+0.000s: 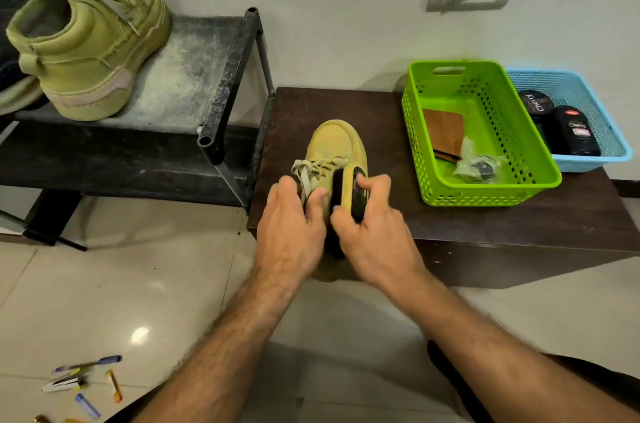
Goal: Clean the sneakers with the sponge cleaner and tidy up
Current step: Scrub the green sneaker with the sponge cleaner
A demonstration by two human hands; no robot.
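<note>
On the left, the second sneaker (86,48) stands on the dusty shoe rack (194,76), heel toward the camera, well apart from the work. Further right, on the dark bench (485,228), the left hand (289,225) holds the sneaker being cleaned (334,148) by its laced top, fingers (289,185) curled over the far side and thumb pressed by the tongue. Just beside it the right hand (372,232) grips the sponge cleaner (351,192), fingers wrapped round its dark body, the sponge face against the shoe's right flank. Right again stand a green basket (519,180) holding a brown block and a small bag, and a blue basket (616,152) with dark polish containers.

To do this stroke well, I judge the left hand should brace the shoe firmly so it does not slide, while the sponge works in short, even passes along the side panel, clear of the laces.

The heel and sole of the held shoe are hidden beneath both hands, so how clean they are cannot be told. The sponge's contact face is mostly covered, and whether it is wet is unclear.
</note>
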